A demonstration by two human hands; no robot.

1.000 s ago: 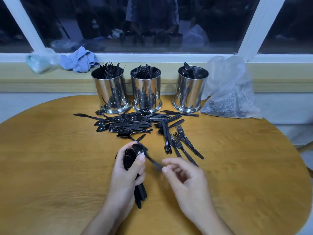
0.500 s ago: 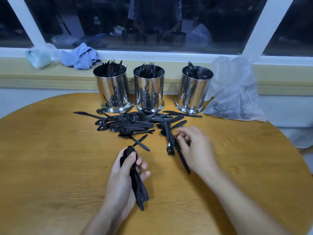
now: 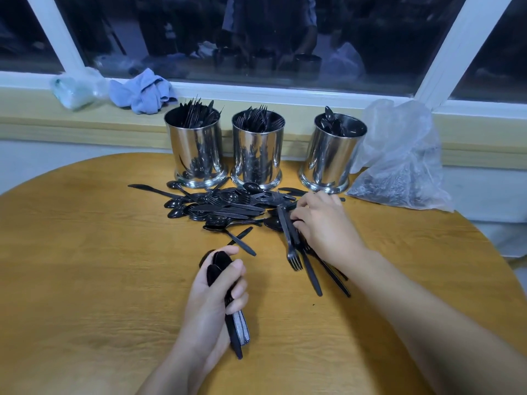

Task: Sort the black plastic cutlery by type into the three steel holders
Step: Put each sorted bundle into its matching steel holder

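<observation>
Three steel holders stand in a row at the far side of the table: the left holder point(image 3: 196, 149) and the middle holder point(image 3: 257, 151) bristle with black cutlery, and the right holder point(image 3: 332, 155) has spoons in it. A loose pile of black cutlery point(image 3: 228, 206) lies in front of them, with several forks point(image 3: 293, 252) trailing toward me. My left hand point(image 3: 212, 303) is closed around a stacked bundle of black spoons point(image 3: 228, 280) above the table's near middle. My right hand point(image 3: 325, 226) lies on the right end of the pile, fingers curled over the cutlery there; what they grip is hidden.
A crumpled clear plastic bag point(image 3: 399, 163) with dark contents sits right of the holders. A blue cloth point(image 3: 142, 91) and a wrapped bundle point(image 3: 75, 89) rest on the window ledge. The round wooden table point(image 3: 85, 280) curves away at left and right.
My right hand has moved away from the left hand, up and right onto the pile. The spoon it was passing now sits in the left hand's bundle.
</observation>
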